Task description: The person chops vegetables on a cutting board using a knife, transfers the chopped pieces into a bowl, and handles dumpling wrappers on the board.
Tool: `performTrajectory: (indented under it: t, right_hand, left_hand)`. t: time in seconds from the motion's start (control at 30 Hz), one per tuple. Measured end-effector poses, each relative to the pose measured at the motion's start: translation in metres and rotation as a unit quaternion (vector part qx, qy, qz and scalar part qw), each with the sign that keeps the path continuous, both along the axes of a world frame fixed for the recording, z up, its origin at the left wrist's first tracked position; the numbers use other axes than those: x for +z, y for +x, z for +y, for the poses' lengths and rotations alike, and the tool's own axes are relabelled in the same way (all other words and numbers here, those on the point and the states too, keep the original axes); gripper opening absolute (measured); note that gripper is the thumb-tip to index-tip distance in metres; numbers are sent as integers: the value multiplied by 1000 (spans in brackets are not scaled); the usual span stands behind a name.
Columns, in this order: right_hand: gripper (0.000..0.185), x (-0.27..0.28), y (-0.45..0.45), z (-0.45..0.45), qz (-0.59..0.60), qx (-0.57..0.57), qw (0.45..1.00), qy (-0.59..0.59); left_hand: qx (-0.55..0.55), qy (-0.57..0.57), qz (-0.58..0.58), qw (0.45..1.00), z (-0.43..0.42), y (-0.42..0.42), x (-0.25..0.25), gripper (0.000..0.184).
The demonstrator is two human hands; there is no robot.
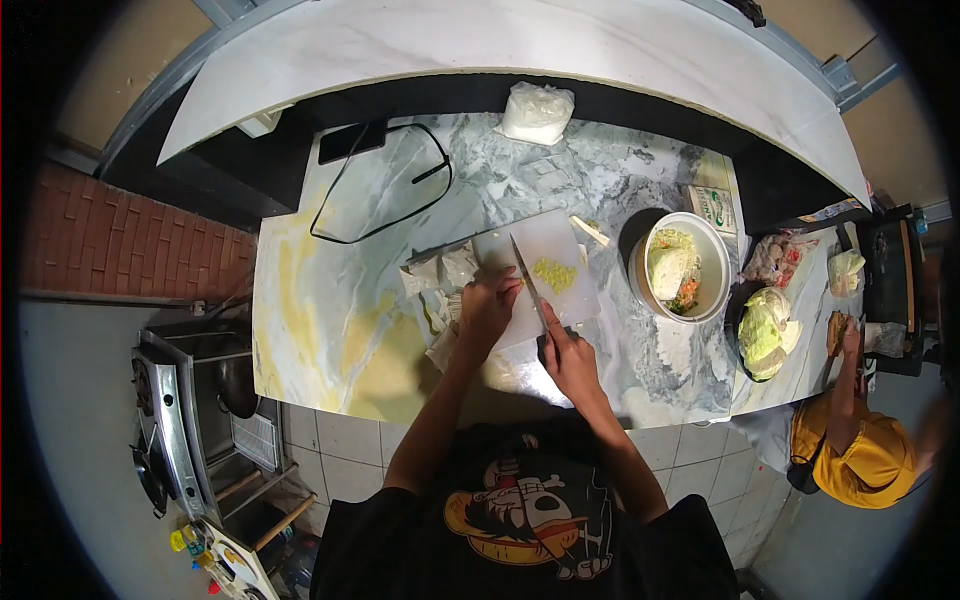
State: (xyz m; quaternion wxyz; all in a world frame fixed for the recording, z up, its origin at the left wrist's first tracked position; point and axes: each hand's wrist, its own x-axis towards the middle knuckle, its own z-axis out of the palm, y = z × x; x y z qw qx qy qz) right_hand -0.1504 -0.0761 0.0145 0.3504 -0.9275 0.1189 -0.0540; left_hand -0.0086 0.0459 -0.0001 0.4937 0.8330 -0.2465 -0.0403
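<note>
My right hand (570, 362) is wrapped around the handle of a kitchen knife (524, 264), its blade pointing away from me over a white cutting board (500, 246). Close to the left side of the blade, my left hand (488, 308) has its fingers pinched together on the board. Whatever they hold is too small and hidden to name. A small heap of chopped pale green vegetable (554, 274) lies to the right of the blade. Crumpled light-coloured packaging (460, 262) sits at the board's left edge, partly behind my left hand. A pale strip (590, 231) rests by the board's upper right corner.
Right of the board stands a white tub (722, 270) holding cut vegetables. Beyond it are a cabbage (768, 335) in a dark bowl, a small box (711, 208) and bagged food (776, 258). A white bag (537, 113), phone (352, 142) and strap (446, 160) lie farther back. Another person (860, 445) works at right.
</note>
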Motion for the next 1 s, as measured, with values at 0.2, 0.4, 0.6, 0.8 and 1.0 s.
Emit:
performTrajectory:
  t: [0.2, 0.4, 0.6, 0.8, 1.0]
  right_hand:
    - [70, 2, 1, 2, 15, -4, 1000, 4]
    - [69, 3, 2, 1, 16, 6, 1000, -4]
    - [71, 5, 3, -2, 21, 23, 999, -22]
    - [73, 8, 4, -8, 14, 46, 999, -8]
    - [78, 11, 4, -3, 31, 51, 994, -89]
  left_hand:
    - [-2, -5, -16, 1000, 0, 1, -2, 28]
    - [3, 9, -26, 1000, -1, 0, -5, 26]
    - [8, -12, 20, 1000, -3, 1, -9, 23]
    - [17, -39, 10, 999, -4, 1, -8, 24]
    - [17, -1, 1, 1000, -5, 0, 6, 22]
